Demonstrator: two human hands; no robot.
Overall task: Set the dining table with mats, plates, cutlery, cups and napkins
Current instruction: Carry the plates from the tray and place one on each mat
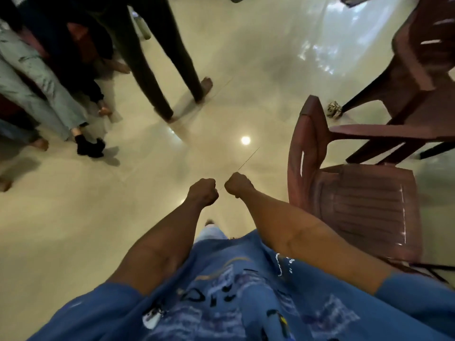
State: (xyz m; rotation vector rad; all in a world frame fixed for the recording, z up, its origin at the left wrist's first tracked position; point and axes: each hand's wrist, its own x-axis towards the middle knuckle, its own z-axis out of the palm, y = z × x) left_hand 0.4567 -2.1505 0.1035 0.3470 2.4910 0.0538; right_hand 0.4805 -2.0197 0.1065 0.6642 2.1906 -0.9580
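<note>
Both hands are curled into tight fists and hold nothing: the left hand (203, 191) and the right hand (238, 185) sit close together, knuckles nearly touching, out in front of a blue printed shirt (236, 296). Just to the right stands a dark red plastic chair (354, 198). Farther off, people's legs (170, 62) stand on the shiny cream tiled floor (246, 94). No bench, mats, plates or cups show. Setting has not begun, I think; next, find the bench and the things.

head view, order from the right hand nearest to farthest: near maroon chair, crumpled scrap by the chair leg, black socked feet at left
From the right hand:
1. Near maroon chair, just to its right.
2. Crumpled scrap, ahead and right, on the floor.
3. Black socked feet, far across at left.
</note>
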